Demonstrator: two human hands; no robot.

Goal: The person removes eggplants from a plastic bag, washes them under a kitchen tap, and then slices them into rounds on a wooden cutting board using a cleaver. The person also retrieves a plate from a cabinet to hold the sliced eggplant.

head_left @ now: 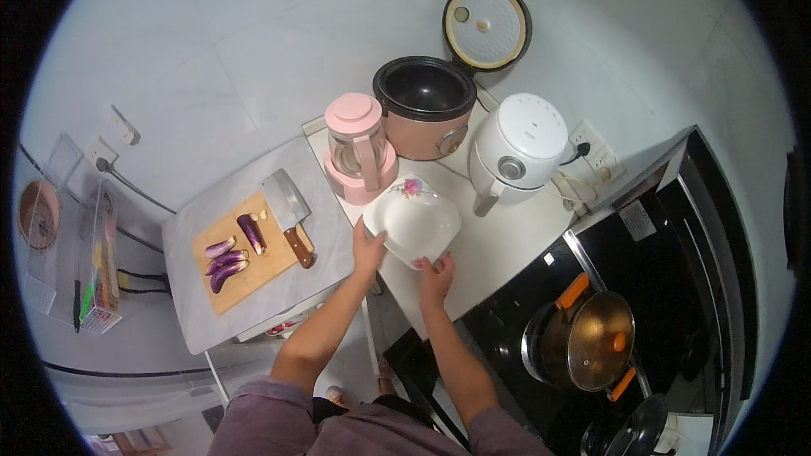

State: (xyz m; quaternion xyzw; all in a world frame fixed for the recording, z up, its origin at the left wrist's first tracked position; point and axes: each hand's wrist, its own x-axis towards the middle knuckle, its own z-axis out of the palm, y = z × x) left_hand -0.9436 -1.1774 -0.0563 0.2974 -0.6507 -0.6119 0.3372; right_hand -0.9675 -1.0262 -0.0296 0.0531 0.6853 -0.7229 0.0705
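Observation:
A white square dish with a pink flower pattern (415, 221) is held over the white counter by both hands. My left hand (369, 248) grips its left edge, and my right hand (436, 278) grips its near edge. Just beyond the dish stands a pink electric kettle with a glass body (358, 152). Behind it is a pink rice cooker (424, 107) with its lid raised. On the left, a wooden cutting board (266, 272) bears several pieces of purple eggplant (227, 261) and small pale pieces that look like garlic. A cleaver (288, 202) lies across the board's right edge.
A white air fryer (523, 145) stands at the counter's right, beside a wall socket (589, 139) with cables. On the black stove (507, 323) to the right sits a pot with a glass lid and orange handles (599, 342). A clear plastic holder (101, 266) is at far left.

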